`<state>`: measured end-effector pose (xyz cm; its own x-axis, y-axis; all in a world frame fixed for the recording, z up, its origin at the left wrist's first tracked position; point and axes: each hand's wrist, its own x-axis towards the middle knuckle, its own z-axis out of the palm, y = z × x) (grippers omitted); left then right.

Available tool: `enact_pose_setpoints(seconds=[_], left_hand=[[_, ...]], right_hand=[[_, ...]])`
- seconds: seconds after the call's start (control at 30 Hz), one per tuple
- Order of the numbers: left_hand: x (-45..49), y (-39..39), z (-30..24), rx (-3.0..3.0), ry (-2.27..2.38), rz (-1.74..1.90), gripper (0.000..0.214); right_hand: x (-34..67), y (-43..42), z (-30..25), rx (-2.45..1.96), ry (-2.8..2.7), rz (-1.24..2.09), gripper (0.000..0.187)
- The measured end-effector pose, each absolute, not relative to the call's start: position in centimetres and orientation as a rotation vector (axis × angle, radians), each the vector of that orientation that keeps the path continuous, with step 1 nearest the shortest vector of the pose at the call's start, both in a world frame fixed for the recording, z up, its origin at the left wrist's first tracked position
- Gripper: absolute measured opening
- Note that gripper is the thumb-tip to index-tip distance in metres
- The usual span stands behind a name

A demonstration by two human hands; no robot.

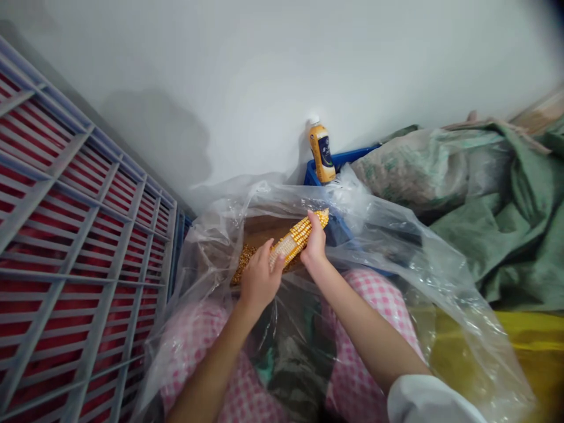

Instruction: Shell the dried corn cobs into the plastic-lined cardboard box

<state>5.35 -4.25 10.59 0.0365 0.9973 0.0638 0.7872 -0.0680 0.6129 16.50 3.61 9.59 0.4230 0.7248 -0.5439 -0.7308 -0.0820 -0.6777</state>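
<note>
A yellow corn cob (299, 234) is held slantwise between my two hands, over a clear plastic bag (414, 229) spread open across my knees. My left hand (259, 281) grips its lower left end, where a pale stretch of the cob shows bare of kernels. Around the upper right end, my right hand (314, 242) is closed with the thumb along the top. Rows of kernels still cover much of that end. Loose corn kernels (241, 267) lie below in the bag, partly hidden by my left hand.
A grey-blue plastic crate (99, 200) with red behind its slats rises on the left. A yellow bottle (322, 151) stands against the white wall by a blue bin (352, 157). Pale and green sacks (515, 205) are heaped at right, above a yellow bag (533, 335).
</note>
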Motion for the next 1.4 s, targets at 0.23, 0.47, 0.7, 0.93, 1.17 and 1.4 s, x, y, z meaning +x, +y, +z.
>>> enact_pose_setpoints(seconds=[0.23, 0.47, 0.7, 0.93, 1.17, 1.4], left_hand=[[6.5, -3.5, 8.6, 2.189, 2.06, 0.301, 0.053], [6.1, -3.0, 8.0, 2.087, 1.968, 0.367, 0.05], [2.7, 0.0, 7.4, 1.613, 1.89, 0.748, 0.048], [3.2, -1.6, 9.5, 1.77, 1.939, 0.864, 0.045], [6.1, -2.8, 8.1, 2.016, 1.95, 0.397, 0.049], [5.6, -2.5, 8.4, 1.574, 1.777, 0.669, 0.057]], right_hand=[[16.0, 3.3, 9.4, -1.193, -0.145, 1.15, 0.033], [16.2, 3.3, 8.1, -1.278, -0.241, 1.035, 0.027], [16.4, 3.0, 8.3, -1.17, -0.254, 1.077, 0.029], [15.9, 3.4, 8.1, -1.189, -0.057, 1.166, 0.037], [15.7, 2.6, 9.5, -1.16, -0.283, 1.37, 0.037], [16.0, 2.8, 9.6, -1.251, -0.61, 1.164, 0.037]])
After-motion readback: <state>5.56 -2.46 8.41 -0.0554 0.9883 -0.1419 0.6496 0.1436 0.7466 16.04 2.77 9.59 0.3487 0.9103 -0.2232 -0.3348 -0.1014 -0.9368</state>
